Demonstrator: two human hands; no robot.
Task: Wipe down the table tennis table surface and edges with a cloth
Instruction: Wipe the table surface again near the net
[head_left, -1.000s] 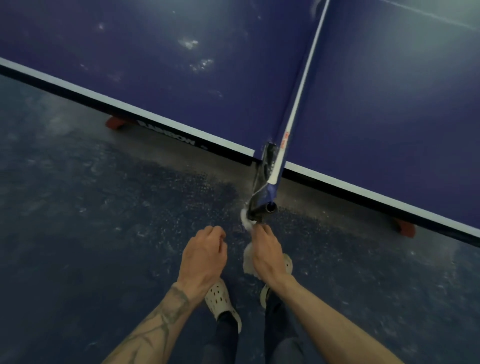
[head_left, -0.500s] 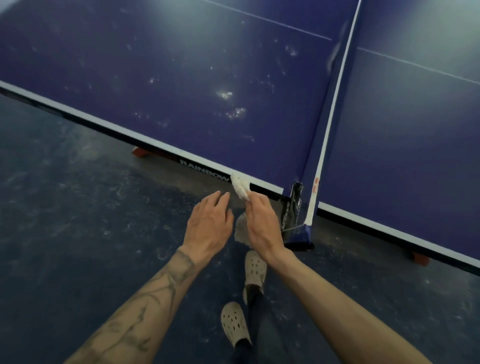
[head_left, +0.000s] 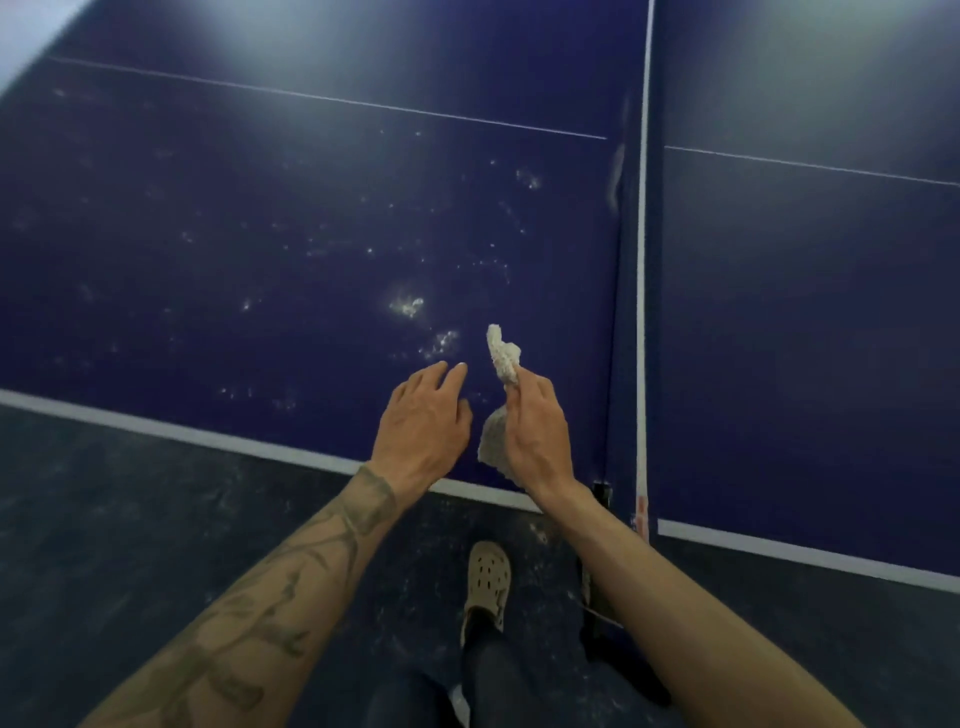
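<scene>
The dark blue table tennis table (head_left: 260, 234) fills the upper view, with a white edge line along its near side and whitish smudges (head_left: 410, 306) on its left half. My right hand (head_left: 535, 431) is shut on a crumpled white cloth (head_left: 501, 358), which sticks up above my fingers and hangs below my palm, just over the near table edge. My left hand (head_left: 421, 421) hovers beside it, fingers spread and holding nothing.
The net (head_left: 641, 260) with its white top band runs away from me on the right, its post clamp (head_left: 602, 491) at the near edge. Dark speckled floor (head_left: 130, 519) lies below. My beige clog (head_left: 485, 582) stands close to the table.
Both hands rose from beside the net post clamp to over the table's near edge. The view tilted up, showing more table surface, and the cloth now stands above the surface.
</scene>
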